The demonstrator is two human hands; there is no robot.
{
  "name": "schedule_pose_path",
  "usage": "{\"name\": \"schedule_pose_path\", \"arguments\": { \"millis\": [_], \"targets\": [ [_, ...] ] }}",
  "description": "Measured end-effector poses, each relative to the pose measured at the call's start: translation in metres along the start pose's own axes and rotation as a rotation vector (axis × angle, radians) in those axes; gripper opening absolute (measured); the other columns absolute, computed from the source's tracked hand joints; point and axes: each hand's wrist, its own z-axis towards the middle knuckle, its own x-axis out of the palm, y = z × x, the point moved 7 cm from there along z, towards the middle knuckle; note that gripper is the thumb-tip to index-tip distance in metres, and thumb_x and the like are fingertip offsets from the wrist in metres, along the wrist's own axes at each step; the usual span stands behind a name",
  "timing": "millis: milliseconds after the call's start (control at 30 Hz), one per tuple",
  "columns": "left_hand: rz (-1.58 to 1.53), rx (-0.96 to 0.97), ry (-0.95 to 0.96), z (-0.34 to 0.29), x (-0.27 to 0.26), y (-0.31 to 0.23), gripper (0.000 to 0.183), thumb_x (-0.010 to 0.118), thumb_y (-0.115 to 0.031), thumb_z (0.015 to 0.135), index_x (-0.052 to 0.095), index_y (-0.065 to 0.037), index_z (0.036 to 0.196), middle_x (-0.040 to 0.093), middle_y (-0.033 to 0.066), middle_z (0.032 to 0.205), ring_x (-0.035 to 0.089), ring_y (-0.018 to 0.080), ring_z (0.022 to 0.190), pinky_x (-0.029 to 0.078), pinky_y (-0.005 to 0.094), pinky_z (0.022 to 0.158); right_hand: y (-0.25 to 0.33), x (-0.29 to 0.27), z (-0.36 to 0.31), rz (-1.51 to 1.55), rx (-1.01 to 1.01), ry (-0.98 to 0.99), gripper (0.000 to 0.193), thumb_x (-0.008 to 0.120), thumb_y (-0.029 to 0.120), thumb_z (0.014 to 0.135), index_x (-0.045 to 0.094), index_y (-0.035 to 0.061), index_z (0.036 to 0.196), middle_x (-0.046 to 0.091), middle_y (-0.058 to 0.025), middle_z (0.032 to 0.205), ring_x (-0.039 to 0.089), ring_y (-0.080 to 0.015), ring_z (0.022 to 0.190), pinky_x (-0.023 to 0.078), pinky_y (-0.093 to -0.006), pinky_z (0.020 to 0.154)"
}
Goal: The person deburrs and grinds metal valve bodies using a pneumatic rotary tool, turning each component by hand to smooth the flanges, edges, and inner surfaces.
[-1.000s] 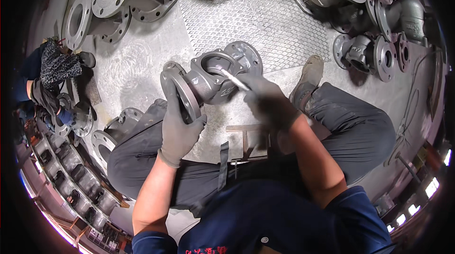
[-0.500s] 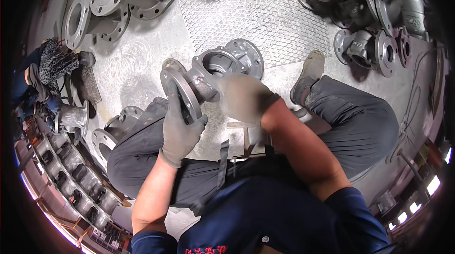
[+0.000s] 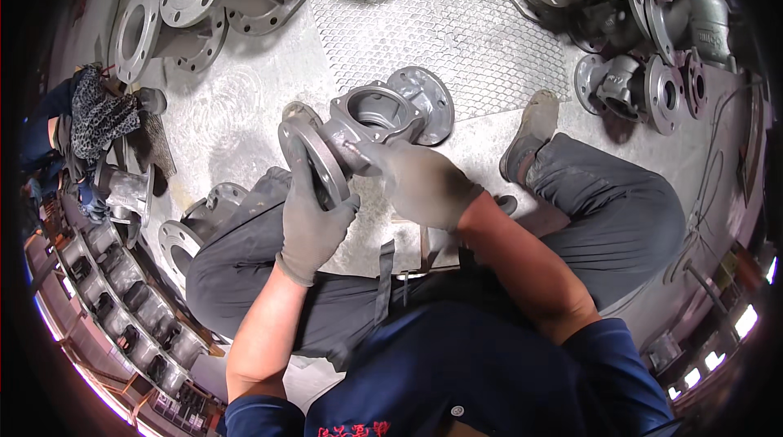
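Note:
A grey cast-metal valve body (image 3: 347, 137) is tilted in front of me, with a round flange at each end and an open round port facing up. My left hand (image 3: 314, 221), in a grey glove, grips the near-left flange, its fingers through the flange opening and its thumb at the rim. My right hand (image 3: 428, 183), gloved too and slightly blurred, is curled against the side of the body, fingertips at the neck beside the port. Whatever it may hold is hidden. The far flange (image 3: 428, 103) lies beyond the port.
Large flanged castings (image 3: 196, 9) stand at the far left, more valve bodies (image 3: 628, 86) at the far right. Another flanged casting (image 3: 183, 237) sits by my left knee. Stacked castings (image 3: 134, 306) line the left edge, near another person (image 3: 61, 131). A patterned metal plate (image 3: 440, 29) covers the floor ahead.
My right hand has shifted slightly right and down along the valve body and is less blurred. The left hand keeps its grip on the flange; the body has hardly moved.

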Motion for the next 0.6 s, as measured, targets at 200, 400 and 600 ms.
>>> {"name": "schedule_pose_path", "arguments": {
  "millis": [200, 400, 600],
  "targets": [
    [0.085, 0.046, -0.030, -0.001, 0.000, 0.004, 0.128, 0.089, -0.003, 0.084, 0.006, 0.001, 0.181, 0.059, 0.0317, 0.160, 0.067, 0.0367, 0.141, 0.054, 0.0423, 0.116, -0.002, 0.004, 0.003, -0.020, 0.035, -0.023, 0.057, 0.059, 0.002, 0.098, 0.060, 0.0042, 0.155, 0.071, -0.0272, 0.104, 0.073, -0.0458, 0.093, 0.058, -0.0530, 0.082],
    [0.044, 0.042, -0.015, -0.002, 0.001, 0.002, 0.127, 0.089, -0.001, 0.085, 0.006, 0.001, 0.181, 0.059, 0.0312, 0.161, 0.066, 0.0358, 0.142, 0.054, 0.0418, 0.117, -0.003, 0.005, 0.000, 0.018, 0.042, -0.001, 0.061, 0.058, 0.000, 0.098, 0.059, 0.0057, 0.159, 0.070, -0.0262, 0.100, 0.073, -0.0436, 0.095, 0.058, -0.0521, 0.084],
    [-0.088, -0.061, 0.003, 0.003, 0.000, 0.003, 0.122, 0.081, 0.005, 0.087, 0.005, -0.001, 0.182, 0.058, 0.0259, 0.162, 0.066, 0.0302, 0.141, 0.055, 0.0392, 0.116, -0.001, -0.009, -0.007, 0.077, -0.085, -0.015, 0.059, 0.061, 0.001, 0.099, 0.061, 0.0049, 0.159, 0.074, -0.0291, 0.112, 0.075, -0.0417, 0.104, 0.060, -0.0464, 0.091]
  ]
}}
